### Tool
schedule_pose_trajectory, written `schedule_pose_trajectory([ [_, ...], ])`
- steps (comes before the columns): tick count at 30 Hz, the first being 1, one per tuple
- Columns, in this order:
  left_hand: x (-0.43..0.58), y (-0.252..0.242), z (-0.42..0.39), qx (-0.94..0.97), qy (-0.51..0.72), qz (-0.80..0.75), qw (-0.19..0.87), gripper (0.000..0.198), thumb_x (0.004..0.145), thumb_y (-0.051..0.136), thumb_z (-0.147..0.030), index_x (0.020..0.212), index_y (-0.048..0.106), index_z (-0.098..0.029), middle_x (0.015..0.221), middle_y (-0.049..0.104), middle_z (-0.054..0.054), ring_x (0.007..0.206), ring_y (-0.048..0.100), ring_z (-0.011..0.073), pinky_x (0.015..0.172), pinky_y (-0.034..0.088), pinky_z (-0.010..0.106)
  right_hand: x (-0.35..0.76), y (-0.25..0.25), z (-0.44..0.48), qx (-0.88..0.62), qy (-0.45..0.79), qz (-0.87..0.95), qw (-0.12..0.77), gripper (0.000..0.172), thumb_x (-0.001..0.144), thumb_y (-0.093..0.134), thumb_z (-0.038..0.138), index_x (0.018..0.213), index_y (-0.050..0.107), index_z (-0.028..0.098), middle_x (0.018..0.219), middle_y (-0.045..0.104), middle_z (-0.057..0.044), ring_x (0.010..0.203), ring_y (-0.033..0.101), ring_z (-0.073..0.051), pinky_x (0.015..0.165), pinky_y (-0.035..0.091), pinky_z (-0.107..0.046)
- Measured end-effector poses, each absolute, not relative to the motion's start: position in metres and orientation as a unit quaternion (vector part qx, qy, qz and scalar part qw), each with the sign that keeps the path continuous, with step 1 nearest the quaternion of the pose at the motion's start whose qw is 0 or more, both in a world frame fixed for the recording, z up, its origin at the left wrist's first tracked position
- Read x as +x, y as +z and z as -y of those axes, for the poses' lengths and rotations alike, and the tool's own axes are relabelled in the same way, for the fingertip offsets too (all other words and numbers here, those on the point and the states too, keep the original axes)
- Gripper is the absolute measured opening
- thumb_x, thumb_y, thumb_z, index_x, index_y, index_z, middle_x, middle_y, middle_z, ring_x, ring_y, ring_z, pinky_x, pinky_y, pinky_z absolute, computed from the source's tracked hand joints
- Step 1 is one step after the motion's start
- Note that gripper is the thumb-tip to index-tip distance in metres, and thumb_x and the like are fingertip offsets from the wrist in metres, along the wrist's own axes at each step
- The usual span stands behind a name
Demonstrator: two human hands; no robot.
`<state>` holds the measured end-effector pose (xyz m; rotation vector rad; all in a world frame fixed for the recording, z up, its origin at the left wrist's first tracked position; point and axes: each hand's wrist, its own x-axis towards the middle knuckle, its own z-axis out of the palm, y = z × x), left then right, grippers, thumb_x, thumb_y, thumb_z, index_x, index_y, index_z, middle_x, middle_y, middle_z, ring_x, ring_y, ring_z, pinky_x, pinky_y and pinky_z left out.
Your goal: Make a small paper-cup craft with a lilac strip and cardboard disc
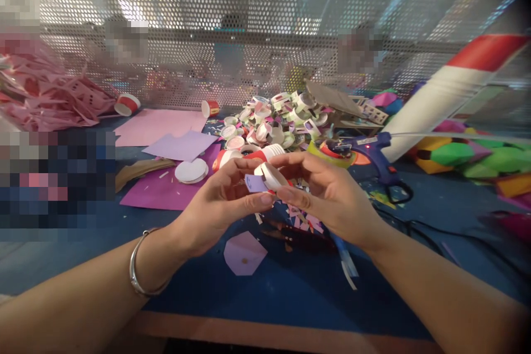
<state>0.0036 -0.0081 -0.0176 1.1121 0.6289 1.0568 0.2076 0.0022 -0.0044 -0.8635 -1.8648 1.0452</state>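
Both of my hands hold a small white paper ring (270, 177) above the table, with a lilac paper strip (254, 183) sticking out on its left side. My left hand (226, 193) grips from the left, thumb along the lower edge; my right hand (327, 196) pinches the right side between thumb and fingers. The fingertips behind the ring are partly hidden. Below them lies a lilac paper piece with cut corners (245, 254). White paper discs (191, 171) rest left of my left hand on a magenta sheet (153, 194).
Beyond my hands stand a heap of small paper rings (265, 124) and red-and-white paper cups (271, 153). A blue glue gun (375, 157) with a dark cord (431, 240) is at right, before a large white-and-red tube (440, 99). Pink paper (50, 88) is piled at left.
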Motion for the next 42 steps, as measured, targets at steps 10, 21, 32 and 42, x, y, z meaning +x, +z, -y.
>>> schedule_pose_trajectory([
  [10, 0.004, -0.017, 0.007, 0.508, 0.493, -0.262, 0.656, 0.038, 0.079, 0.077, -0.013, 0.113, 0.061, -0.018, 0.117, 0.067, 0.006, 0.103, 0.067, 0.0205, 0.093, 0.054, 0.034, 0.207, -0.005, 0.000, -0.318, 0.327, 0.769, 0.448, 0.017, 0.088, 0.071, 0.031, 0.105, 0.067, 0.027, 0.115, 0.069, -0.003, 0.111, 0.062, -0.022, 0.096, 0.050, -0.039],
  [21, 0.002, -0.017, 0.003, 0.489, 0.486, -0.257, 0.677, 0.033, 0.079, 0.077, -0.012, 0.106, 0.062, -0.021, 0.104, 0.069, 0.001, 0.088, 0.066, 0.0134, 0.085, 0.053, 0.027, 0.205, -0.002, 0.004, -0.322, 0.313, 0.775, 0.446, 0.009, 0.090, 0.068, 0.028, 0.099, 0.065, 0.028, 0.120, 0.068, -0.003, 0.117, 0.061, -0.022, 0.104, 0.047, -0.041],
  [32, 0.001, -0.017, 0.001, 0.490, 0.468, -0.286, 0.677, 0.029, 0.081, 0.078, -0.017, 0.106, 0.064, -0.018, 0.104, 0.071, 0.005, 0.094, 0.067, 0.0190, 0.085, 0.052, 0.032, 0.205, -0.002, 0.002, -0.330, 0.308, 0.792, 0.412, 0.005, 0.094, 0.064, 0.027, 0.089, 0.063, 0.026, 0.114, 0.067, -0.002, 0.119, 0.060, -0.023, 0.105, 0.044, -0.041],
  [42, -0.004, -0.023, -0.003, 0.446, 0.471, -0.272, 0.710, 0.014, 0.080, 0.080, -0.018, 0.083, 0.066, -0.016, 0.081, 0.069, -0.001, 0.075, 0.066, 0.0104, 0.075, 0.053, 0.024, 0.207, -0.005, 0.000, -0.334, 0.288, 0.801, 0.404, 0.007, 0.094, 0.064, 0.028, 0.088, 0.061, 0.025, 0.126, 0.065, -0.002, 0.125, 0.058, -0.021, 0.108, 0.039, -0.038],
])
